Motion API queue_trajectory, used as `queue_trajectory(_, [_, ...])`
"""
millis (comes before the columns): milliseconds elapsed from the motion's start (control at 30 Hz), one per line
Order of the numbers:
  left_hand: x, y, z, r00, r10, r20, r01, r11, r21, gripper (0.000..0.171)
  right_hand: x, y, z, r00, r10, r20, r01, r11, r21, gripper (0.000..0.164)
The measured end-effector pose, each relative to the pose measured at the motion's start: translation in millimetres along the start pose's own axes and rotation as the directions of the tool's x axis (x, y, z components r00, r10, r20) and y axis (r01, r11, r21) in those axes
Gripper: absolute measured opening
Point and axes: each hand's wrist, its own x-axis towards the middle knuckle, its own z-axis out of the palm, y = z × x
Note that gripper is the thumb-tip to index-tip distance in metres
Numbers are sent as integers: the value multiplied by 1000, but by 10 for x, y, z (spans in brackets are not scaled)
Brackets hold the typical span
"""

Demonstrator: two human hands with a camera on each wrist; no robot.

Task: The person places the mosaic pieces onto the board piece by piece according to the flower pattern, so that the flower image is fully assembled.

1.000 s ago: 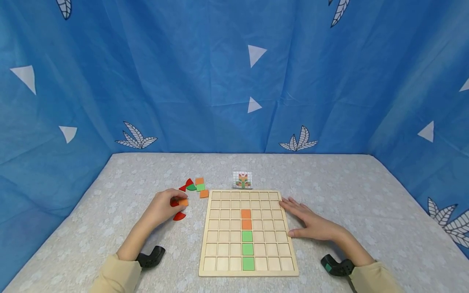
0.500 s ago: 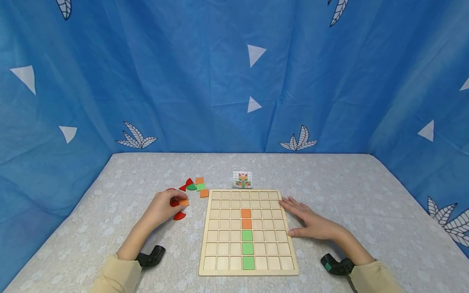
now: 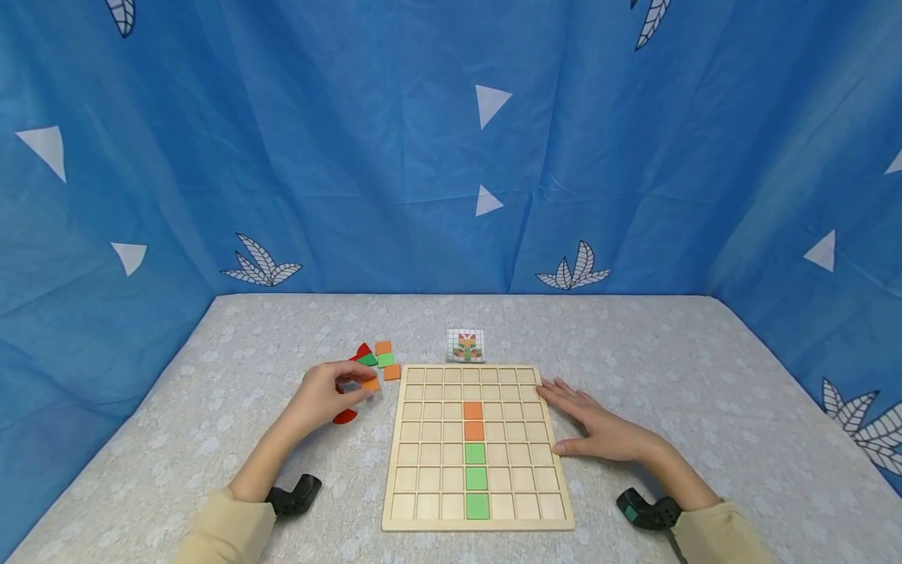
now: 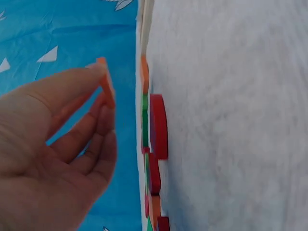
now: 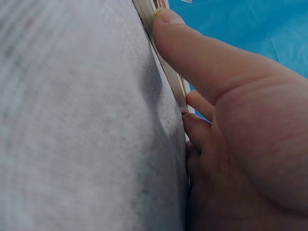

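Note:
My left hand [image 3: 330, 393] pinches an orange square tile [image 3: 370, 384] between thumb and fingers, left of the wooden grid board [image 3: 431, 454]. In the left wrist view the orange tile [image 4: 107, 83] is seen edge-on, held clear of the table. My right hand [image 3: 595, 427] lies along the board's right edge with fingers spread, thumb and fingertips touching the rim; the right wrist view shows the thumb [image 5: 178, 38] on the board's side. Down one column of the board sit two orange tiles [image 3: 474, 421] above three light green tiles [image 3: 476, 478].
Beyond the left hand lie a light green tile [image 3: 385, 360], two orange tiles [image 3: 392, 373], a dark green piece [image 3: 368, 360] and red curved pieces [image 3: 344, 417], some partly hidden by the hand. A small pattern card [image 3: 466, 345] lies behind the board. Blue curtain [image 3: 395, 157] surrounds the table.
My left hand has lifted the orange tile off the loose pieces and moved a little right, toward the board. The right hand has stayed in place.

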Motion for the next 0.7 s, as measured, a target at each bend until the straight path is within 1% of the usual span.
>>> queue_trajectory(167, [62,177,54,997,43,56,-41,998,-43,25,2,11,4,1000,1,2,-1,1000,4,81])
queue_trajectory(233, [101,248,93,994,73,78,-69,996,-54,24,2,11,3,1000,4,3,-4,1000,4,81])
queue_trajectory(367, [173,386,180,984,133,120,-125,989,-73,21,7,12,4,1000,6,8,-6,1000,13,81])
queue_trajectory(567, [272,556,291,971,164,172,-150,985,-90,20,3,14,3,1000,3,10,-3,1000,8,81])
queue_trajectory(633, [303,590,335,964,183,192,-168,982,-91,20,0,11,1,1000,2,8,-2,1000,7,81])
queue_trajectory(700, [332,604,395,954,202,223,-186,978,-91,20,-4,6,-1,1000,3,7,-3,1000,7,81])
